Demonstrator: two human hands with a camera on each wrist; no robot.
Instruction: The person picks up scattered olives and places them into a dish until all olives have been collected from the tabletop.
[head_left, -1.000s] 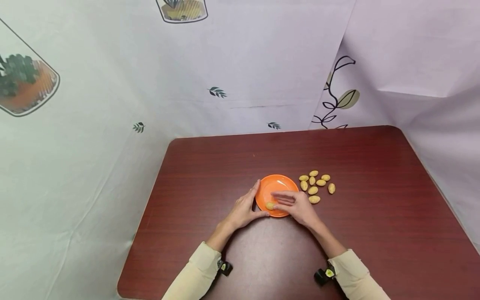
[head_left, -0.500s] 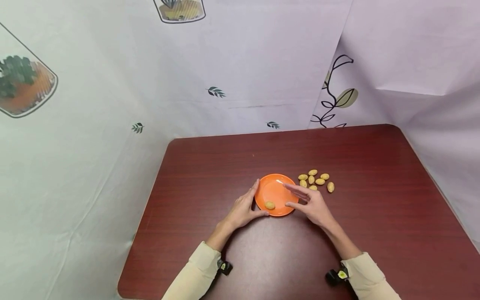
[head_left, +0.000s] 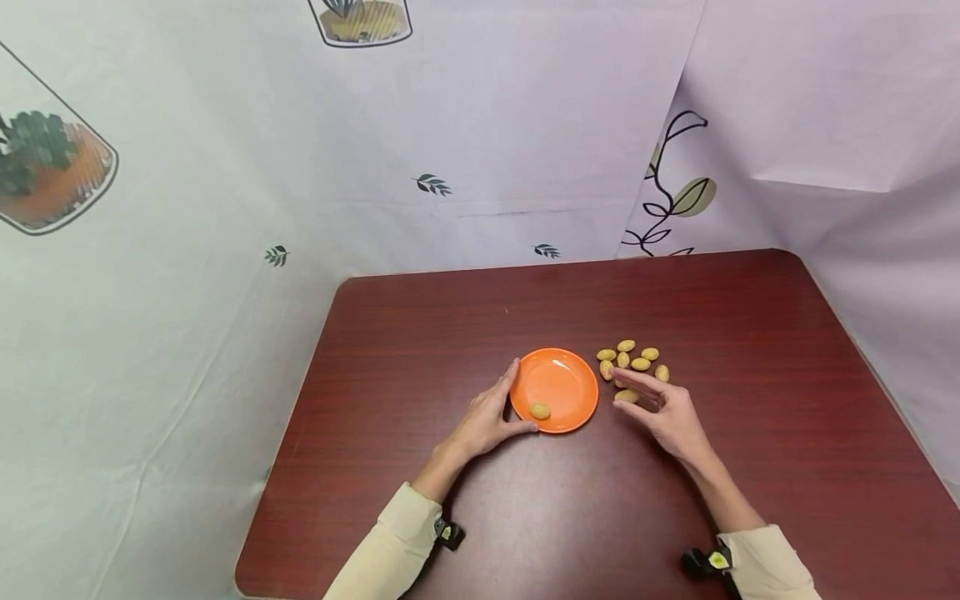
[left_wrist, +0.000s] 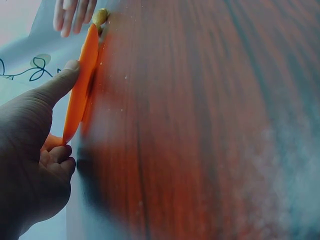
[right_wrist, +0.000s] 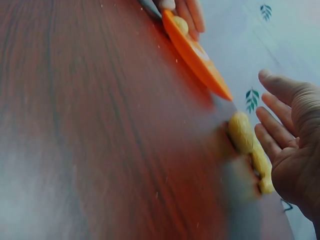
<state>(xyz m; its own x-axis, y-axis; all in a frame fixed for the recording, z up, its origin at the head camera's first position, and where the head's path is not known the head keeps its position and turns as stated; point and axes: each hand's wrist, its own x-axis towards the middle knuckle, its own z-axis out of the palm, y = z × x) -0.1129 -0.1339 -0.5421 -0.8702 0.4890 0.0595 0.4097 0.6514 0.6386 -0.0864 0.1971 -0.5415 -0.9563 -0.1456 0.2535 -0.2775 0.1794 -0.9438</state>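
Note:
An orange plate [head_left: 566,387] lies on the table with one yellow oval piece [head_left: 540,411] near its lower left rim. My left hand [head_left: 483,423] grips the plate's left side; in the left wrist view its thumb [left_wrist: 65,82] touches the rim of the plate [left_wrist: 82,85]. To the right of the plate, my right hand [head_left: 670,418] hovers with fingers and thumb apart beside a loose yellow piece [head_left: 626,396], partly covered by the hand. The right wrist view shows that hand [right_wrist: 295,125] holding nothing, near a yellow piece [right_wrist: 241,132].
Several more yellow oval pieces, one of them at the far right of the group [head_left: 662,373], lie beyond my right hand. The dark red table [head_left: 420,325] meets pale printed cloth [head_left: 510,167] at its back and sides.
My right hand has moved right, from the yellow piece on the plate to the loose pieces beside it, its thumb and fingers now farther apart. The left hand and plate have stayed put.

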